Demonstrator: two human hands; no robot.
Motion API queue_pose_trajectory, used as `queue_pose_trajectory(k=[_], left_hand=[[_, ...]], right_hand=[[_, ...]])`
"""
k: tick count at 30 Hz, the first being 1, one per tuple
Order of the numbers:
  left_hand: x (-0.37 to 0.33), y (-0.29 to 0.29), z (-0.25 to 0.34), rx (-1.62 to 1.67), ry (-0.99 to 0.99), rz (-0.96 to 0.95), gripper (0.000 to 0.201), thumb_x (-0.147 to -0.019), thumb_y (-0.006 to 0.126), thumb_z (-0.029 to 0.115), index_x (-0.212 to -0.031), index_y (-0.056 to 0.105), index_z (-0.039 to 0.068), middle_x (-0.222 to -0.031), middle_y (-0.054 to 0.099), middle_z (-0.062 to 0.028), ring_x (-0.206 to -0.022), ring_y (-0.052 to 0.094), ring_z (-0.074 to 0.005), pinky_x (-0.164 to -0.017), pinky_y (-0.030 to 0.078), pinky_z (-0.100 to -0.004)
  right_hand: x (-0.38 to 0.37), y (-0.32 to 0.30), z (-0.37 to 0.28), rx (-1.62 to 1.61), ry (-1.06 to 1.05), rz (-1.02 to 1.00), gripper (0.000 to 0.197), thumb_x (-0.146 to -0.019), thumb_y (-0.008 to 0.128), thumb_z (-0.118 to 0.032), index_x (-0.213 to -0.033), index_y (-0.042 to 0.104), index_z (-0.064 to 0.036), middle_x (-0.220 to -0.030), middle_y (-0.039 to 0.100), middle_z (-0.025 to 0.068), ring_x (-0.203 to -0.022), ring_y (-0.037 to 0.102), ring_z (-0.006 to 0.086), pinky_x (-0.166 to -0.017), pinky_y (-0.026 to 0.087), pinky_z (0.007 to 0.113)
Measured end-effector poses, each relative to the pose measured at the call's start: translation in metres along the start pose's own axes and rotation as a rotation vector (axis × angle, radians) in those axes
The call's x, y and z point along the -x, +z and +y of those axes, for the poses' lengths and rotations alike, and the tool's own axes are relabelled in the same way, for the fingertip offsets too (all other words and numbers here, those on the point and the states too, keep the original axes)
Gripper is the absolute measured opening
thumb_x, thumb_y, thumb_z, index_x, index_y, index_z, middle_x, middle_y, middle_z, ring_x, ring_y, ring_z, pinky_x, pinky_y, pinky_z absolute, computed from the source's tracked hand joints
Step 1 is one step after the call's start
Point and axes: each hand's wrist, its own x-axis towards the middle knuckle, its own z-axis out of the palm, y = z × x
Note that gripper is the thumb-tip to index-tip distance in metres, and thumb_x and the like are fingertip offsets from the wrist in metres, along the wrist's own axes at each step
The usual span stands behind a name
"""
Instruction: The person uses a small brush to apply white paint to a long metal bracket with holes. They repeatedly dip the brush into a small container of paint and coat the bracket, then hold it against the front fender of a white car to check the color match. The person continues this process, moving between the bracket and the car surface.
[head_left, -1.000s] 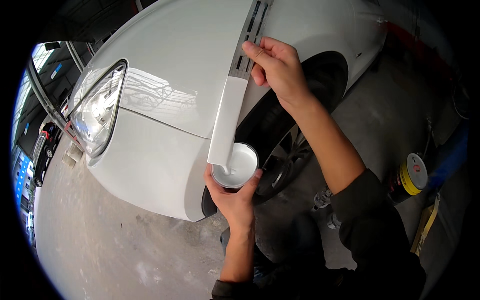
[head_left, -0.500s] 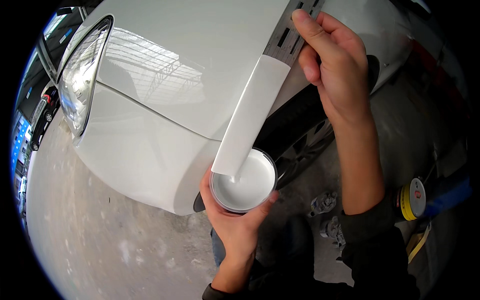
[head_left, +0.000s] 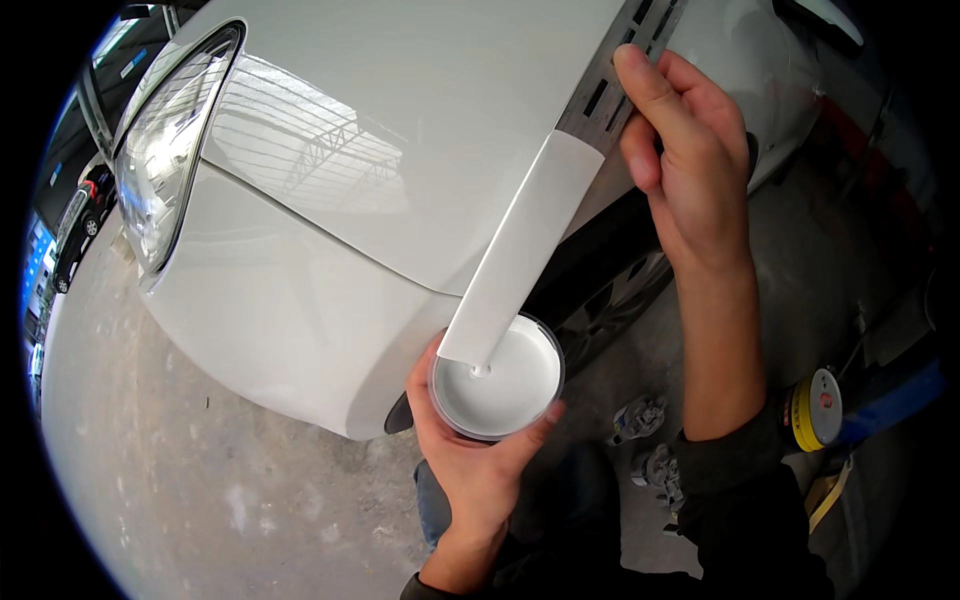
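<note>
My left hand [head_left: 468, 490] is wrapped round a round, clear-walled cup [head_left: 489, 437] of white paint [head_left: 510, 393], held upright in front of the car's front corner. Up to the right, my right hand [head_left: 695, 150] pinches the bare upper part of a flat metal mixing stick [head_left: 525, 245] with slots cut in it. White paint coats the stick's lower half. It slants down to the left, its lower end over the cup's far left side, where a thin drip runs into the paint and leaves a small swirl.
Behind the cup stands a white car [head_left: 400, 90] with its headlight [head_left: 178, 150] at the left and a dark wheel [head_left: 610, 300] under the fender. Two shoes [head_left: 640, 420] show below. At the right is a yellow-banded tin [head_left: 818, 410]. Farther off stands a dark car [head_left: 85, 225].
Both hands, with the cup and the stick, appear slightly lower and farther right in the picture. The whole view has shifted a little too. The drip from the stick has thinned.
</note>
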Motion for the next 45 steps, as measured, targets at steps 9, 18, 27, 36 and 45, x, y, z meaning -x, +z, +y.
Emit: queue_pose_trajectory(k=[9,18,27,36,45], left_hand=[[0.001,-0.002,0.004,0.028,-0.008,-0.03,0.09,-0.063,0.09,0.002,-0.137,0.038,0.003,-0.128,0.053,-0.0113,-0.117,0.057,-0.0211,-0.1,0.048,-0.0357],[0.004,-0.006,0.006,0.065,0.015,-0.037,0.084,-0.065,0.087,0.0,-0.135,0.04,0.003,-0.124,0.056,-0.0098,-0.113,0.058,-0.0197,-0.097,0.048,-0.0334],[0.002,-0.001,0.001,0.036,0.073,-0.048,0.081,-0.067,0.086,-0.001,-0.136,0.042,0.002,-0.123,0.056,-0.0099,-0.112,0.058,-0.0209,-0.095,0.049,-0.0335],[0.005,0.001,0.004,0.009,0.097,-0.074,0.077,-0.069,0.082,-0.002,-0.135,0.042,0.002,-0.118,0.059,-0.0093,-0.109,0.059,-0.0221,-0.097,0.047,-0.0371],[0.001,-0.002,0.001,-0.025,0.121,-0.068,0.074,-0.068,0.08,-0.004,-0.133,0.044,0.002,-0.118,0.059,-0.01,-0.108,0.06,-0.0221,-0.096,0.048,-0.0356]], right_hand=[[0.001,0.003,-0.01,-0.056,0.042,0.036,0.031,-0.096,0.067,-0.026,-0.073,0.056,-0.007,-0.053,0.048,-0.0048,-0.043,0.041,0.0033,-0.041,0.027,0.02],[0.0,0.004,-0.001,-0.115,0.026,-0.008,0.034,-0.098,0.066,-0.025,-0.072,0.053,-0.0072,-0.054,0.048,-0.0052,-0.043,0.042,0.0028,-0.042,0.029,0.021],[-0.003,-0.002,0.001,-0.075,0.001,0.002,0.04,-0.098,0.065,-0.024,-0.068,0.044,-0.0085,-0.055,0.046,-0.0038,-0.044,0.043,0.0054,-0.043,0.032,0.024],[0.001,-0.004,-0.004,-0.079,-0.043,-0.037,0.04,-0.098,0.064,-0.024,-0.069,0.044,-0.0078,-0.057,0.048,-0.0029,-0.045,0.043,0.0057,-0.043,0.034,0.025],[0.097,0.02,-0.012,0.472,-0.276,-0.267,0.031,-0.092,0.068,-0.024,-0.076,0.053,-0.0019,-0.065,0.06,0.017,-0.059,0.062,0.0374,-0.053,0.044,0.042]])
